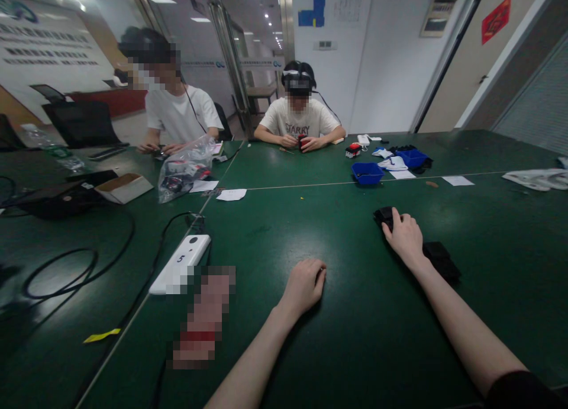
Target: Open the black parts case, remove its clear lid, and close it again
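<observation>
My right hand (pixel 404 236) is closed over a small black object (pixel 383 217) on the green table, its fingers on the near side; the object looks like a folded pouch, but its kind is unclear. Just behind my right wrist lies a second black, folded, fabric-like thing (pixel 441 261). My left hand (pixel 306 286) rests on the tabletop in front of me, fingers curled inward, and nothing shows in it. Left of that hand are a white slab-shaped device (pixel 184 264) marked 5 and a pinkish, pixelated flat item (pixel 208 314).
Across the green table (pixel 284 219) sit two people, one holding something red and black. Blue trays (pixel 367 173), white cloth and paper slips lie far right. A clear plastic bag (pixel 185 169), an open carton (pixel 124 189), a black bag and looped black cables (pixel 89 273) occupy the left.
</observation>
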{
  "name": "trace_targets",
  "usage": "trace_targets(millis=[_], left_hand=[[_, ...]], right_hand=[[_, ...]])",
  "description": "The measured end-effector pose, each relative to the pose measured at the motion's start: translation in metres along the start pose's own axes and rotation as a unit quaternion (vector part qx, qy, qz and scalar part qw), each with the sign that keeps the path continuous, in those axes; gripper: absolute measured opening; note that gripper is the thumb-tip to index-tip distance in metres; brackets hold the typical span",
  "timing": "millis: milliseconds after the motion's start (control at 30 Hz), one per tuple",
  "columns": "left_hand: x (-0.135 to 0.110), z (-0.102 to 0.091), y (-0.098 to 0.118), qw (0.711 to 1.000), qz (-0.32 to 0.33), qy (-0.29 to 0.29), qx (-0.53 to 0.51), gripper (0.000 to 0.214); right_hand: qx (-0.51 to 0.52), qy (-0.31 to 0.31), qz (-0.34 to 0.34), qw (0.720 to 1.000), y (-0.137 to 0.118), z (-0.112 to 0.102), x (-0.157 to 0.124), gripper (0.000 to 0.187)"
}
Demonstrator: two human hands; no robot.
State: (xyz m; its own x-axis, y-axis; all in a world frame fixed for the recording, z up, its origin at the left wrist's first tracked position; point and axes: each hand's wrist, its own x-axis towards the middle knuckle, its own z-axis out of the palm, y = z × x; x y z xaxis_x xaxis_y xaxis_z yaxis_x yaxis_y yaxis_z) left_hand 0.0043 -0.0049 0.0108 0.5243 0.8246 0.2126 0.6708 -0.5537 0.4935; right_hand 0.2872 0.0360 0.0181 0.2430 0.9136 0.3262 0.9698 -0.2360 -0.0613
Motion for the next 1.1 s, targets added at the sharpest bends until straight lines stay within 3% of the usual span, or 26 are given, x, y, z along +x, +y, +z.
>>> trace_targets(millis=[233,367,433,500,533,600,700,733,800,867,933,1000,1100], left_hand=[[0.0,0.0,-0.001,1.0,-0.001,-0.001,-0.003,0.019],[0.0,0.0,-0.001,1.0,-0.005,0.006,-0.02,0.019],[0.0,0.0,0.0,0.999,-0.012,0.016,-0.047,0.02],[0.0,-0.001,0.001,0.995,-0.031,0.036,-0.09,0.022],[0.0,-0.001,0.002,0.991,-0.048,0.049,-0.115,0.025],[0.001,-0.001,0.002,0.978,-0.094,0.069,-0.174,0.031],[0.002,0.001,0.001,0.946,-0.163,0.083,-0.267,0.034],[0.002,0.002,0.0,0.936,-0.178,0.096,-0.288,0.034],[0.002,0.003,-0.003,0.922,-0.191,0.136,-0.307,0.029],[0.003,0.002,-0.005,0.903,-0.206,0.141,-0.349,0.028],[0.003,-0.001,-0.008,0.892,-0.214,0.133,-0.376,0.026],[0.005,-0.005,-0.011,0.895,-0.207,0.134,-0.371,0.023],[0.005,-0.008,-0.016,0.916,-0.18,0.144,-0.329,0.017]], right_hand=[[0.045,0.014,0.034,0.998,0.001,-0.004,0.001,0.06],[0.181,-0.034,0.059,0.981,-0.007,-0.012,-0.005,0.062],[0.289,-0.076,0.058,0.953,-0.02,-0.018,-0.016,0.058],[0.418,-0.145,0.086,0.893,-0.041,-0.023,-0.033,0.051],[0.482,-0.19,0.13,0.846,-0.053,-0.025,-0.042,0.047],[0.602,-0.292,0.177,0.722,-0.078,-0.03,-0.06,0.039],[0.723,-0.38,0.159,0.555,-0.104,-0.035,-0.081,0.032],[0.742,-0.401,0.149,0.517,-0.108,-0.035,-0.086,0.032],[0.755,-0.434,0.132,0.474,-0.111,-0.034,-0.092,0.032],[0.746,-0.461,0.114,0.466,-0.11,-0.031,-0.094,0.033],[0.723,-0.485,0.095,0.483,-0.109,-0.027,-0.095,0.034],[0.684,-0.503,0.08,0.522,-0.109,-0.023,-0.094,0.036],[0.618,-0.486,0.052,0.616,-0.107,-0.017,-0.089,0.035]])
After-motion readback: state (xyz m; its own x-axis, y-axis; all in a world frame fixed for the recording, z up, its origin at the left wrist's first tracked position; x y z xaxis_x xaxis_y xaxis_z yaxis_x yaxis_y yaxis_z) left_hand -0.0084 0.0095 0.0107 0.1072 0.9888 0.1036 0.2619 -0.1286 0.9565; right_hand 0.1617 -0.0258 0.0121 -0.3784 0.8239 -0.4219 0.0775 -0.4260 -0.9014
